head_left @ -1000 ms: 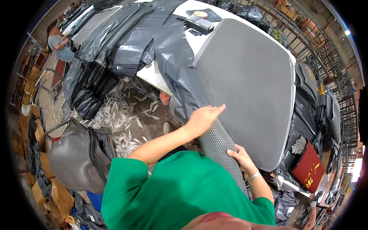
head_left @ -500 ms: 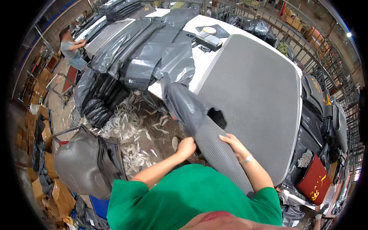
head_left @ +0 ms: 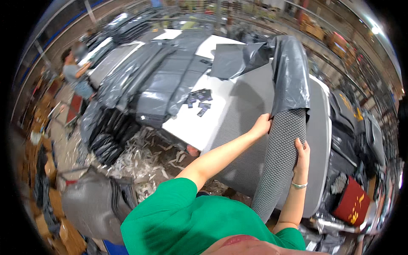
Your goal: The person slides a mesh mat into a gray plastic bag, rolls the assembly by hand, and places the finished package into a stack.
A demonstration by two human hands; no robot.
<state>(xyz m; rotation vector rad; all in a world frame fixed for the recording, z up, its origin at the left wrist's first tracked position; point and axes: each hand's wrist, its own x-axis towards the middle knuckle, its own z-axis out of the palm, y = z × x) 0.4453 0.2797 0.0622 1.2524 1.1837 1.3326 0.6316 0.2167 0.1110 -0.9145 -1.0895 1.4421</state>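
A rolled grey textured mat (head_left: 278, 165) stretches from beside my body out over the table, tilted away from me. Over its far end sits a dark grey plastic bag (head_left: 291, 76), its loose tail trailing left across the table. My left hand (head_left: 262, 124) is closed at the bag's mouth on the roll's left side, apparently pinching the bag's edge. On the right side, my right hand (head_left: 302, 152) curls round the roll below the bag. Beneath the roll, a large flat grey mat (head_left: 242, 144) lies on the white table (head_left: 191, 125).
Small dark cards (head_left: 202, 100) lie on the table, left of the flat mat. Stacked grey bags (head_left: 157, 89) cover the table's left part. Folded grey mats (head_left: 91, 193) stand at lower left near floor scraps (head_left: 144, 165). A red mat (head_left: 352, 202) lies right. Another person (head_left: 76, 74) works far left.
The rolled mat and bag have swung from the table's left edge to the right, over the flat mat. Both hands moved with them. The bag's tail now lies across the table, and the small cards show.
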